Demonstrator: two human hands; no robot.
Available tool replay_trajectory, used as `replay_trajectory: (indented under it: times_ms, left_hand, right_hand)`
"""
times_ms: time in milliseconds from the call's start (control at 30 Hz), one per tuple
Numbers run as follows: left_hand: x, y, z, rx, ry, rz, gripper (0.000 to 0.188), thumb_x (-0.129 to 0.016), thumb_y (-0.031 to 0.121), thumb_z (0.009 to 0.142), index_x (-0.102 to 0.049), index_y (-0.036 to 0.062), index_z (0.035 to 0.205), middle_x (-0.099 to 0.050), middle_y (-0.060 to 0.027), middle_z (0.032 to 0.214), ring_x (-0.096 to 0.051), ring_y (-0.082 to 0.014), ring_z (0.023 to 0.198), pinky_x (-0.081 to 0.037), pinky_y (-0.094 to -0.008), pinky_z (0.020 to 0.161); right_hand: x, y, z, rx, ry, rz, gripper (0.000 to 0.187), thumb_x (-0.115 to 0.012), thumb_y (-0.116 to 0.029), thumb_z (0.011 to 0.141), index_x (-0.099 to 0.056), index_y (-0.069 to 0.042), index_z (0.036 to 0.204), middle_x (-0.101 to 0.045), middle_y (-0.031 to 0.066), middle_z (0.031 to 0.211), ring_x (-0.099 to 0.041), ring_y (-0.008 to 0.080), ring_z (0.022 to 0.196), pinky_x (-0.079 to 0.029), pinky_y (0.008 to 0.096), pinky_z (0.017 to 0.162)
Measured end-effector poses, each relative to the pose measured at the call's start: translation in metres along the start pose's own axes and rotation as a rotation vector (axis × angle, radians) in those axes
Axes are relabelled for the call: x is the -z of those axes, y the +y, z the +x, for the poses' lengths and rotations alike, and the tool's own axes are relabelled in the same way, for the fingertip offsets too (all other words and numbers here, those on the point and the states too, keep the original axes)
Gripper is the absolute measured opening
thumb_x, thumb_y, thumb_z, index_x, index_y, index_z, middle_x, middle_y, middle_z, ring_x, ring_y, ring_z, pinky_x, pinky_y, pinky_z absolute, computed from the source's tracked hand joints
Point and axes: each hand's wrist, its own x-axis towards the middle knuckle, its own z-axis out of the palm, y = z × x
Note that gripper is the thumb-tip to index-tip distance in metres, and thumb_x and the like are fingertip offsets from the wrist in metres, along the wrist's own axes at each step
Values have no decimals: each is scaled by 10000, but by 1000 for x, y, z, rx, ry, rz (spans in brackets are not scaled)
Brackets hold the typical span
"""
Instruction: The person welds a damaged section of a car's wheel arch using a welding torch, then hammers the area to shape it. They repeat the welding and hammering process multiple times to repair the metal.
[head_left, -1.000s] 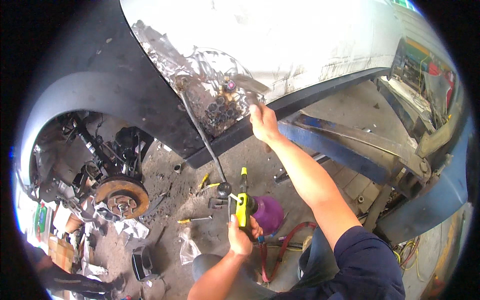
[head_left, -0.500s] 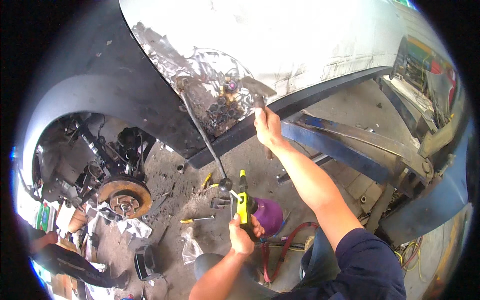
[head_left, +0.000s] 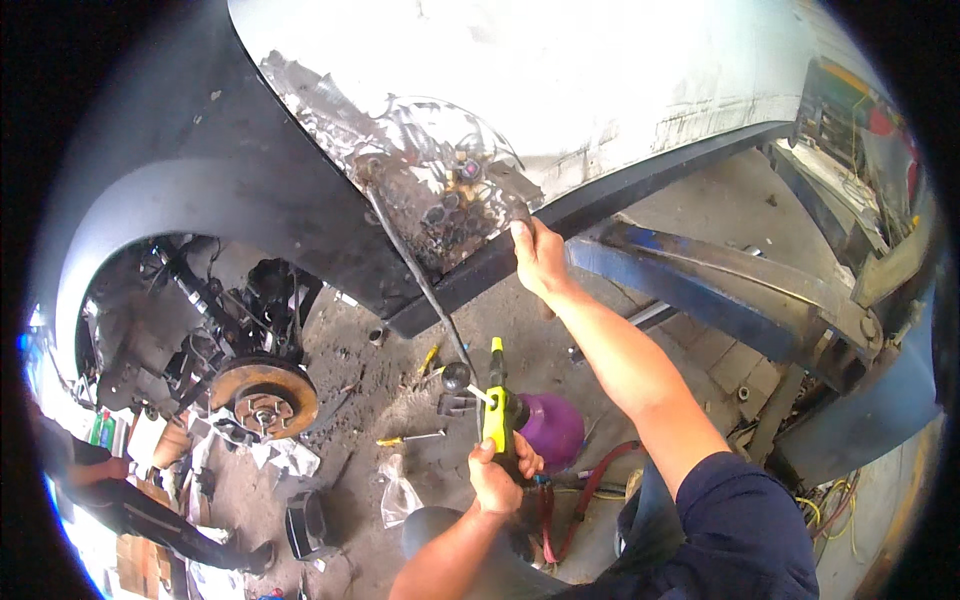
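Note:
My left hand (head_left: 497, 477) is wrapped round a yellow-and-black pistol-grip tool (head_left: 496, 410) low in the middle. A long dark rod (head_left: 425, 285) slants up from a black knob (head_left: 456, 376) beside that tool. Its upper end meets the scraped, dirty lower corner of a white car door (head_left: 620, 80). In my right hand (head_left: 541, 258) is a hammer (head_left: 516, 190), gripped by its handle, with the head in front of the blackened door metal. Whether the head touches the metal I cannot tell.
A dark fender (head_left: 190, 130) and bare brake disc (head_left: 262, 398) are at left. Blue lift arms (head_left: 700, 280) reach under the sill. A purple rounded object (head_left: 553, 430), a red hose (head_left: 590, 490) and a screwdriver (head_left: 410, 438) lie low. Another person (head_left: 150, 515) is at lower left.
The whole view has shifted a little. My right hand has brought the hammer slightly left and down against the door, and its head looks more tilted. My left hand keeps its grip.

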Motion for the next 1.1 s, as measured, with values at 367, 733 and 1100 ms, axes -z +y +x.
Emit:
replay_trajectory:
  times_ms: [367, 733, 1100]
  left_hand:
    - [-7, -4, 1, -32, -25, 13, 540, -561, 582, 753, -504, 47, 717, -453, -53, 564, -432, -190, 498, -406, -364, 597]
    - [-5, -6, 3, -57, -28, 49, 617, -536, 658, 765, -490, 44, 727, -436, -53, 569, -428, -192, 498, -407, -362, 602]
    - [-77, 26, 34, -263, -80, 227, 582, -549, 628, 834, -494, 52, 767, -454, -48, 598, -428, -180, 492, -372, -348, 508]
  right_hand:
    - [0, -6, -2, 27, -6, 8, 425, -505, -398, 968, -617, 12, 972, -648, 276, 850, -630, 477, 874, -491, 499, 729]
    - [-1, -6, -1, -79, -109, 36, 479, -481, -458, 974, -634, -7, 1023, -659, 268, 901, -628, 469, 927, -484, 483, 770]
    - [146, -27, -76, -572, 149, 305, 562, -380, -597, 990, -423, -113, 706, -405, 16, 531, -411, 147, 396, -352, 310, 360]
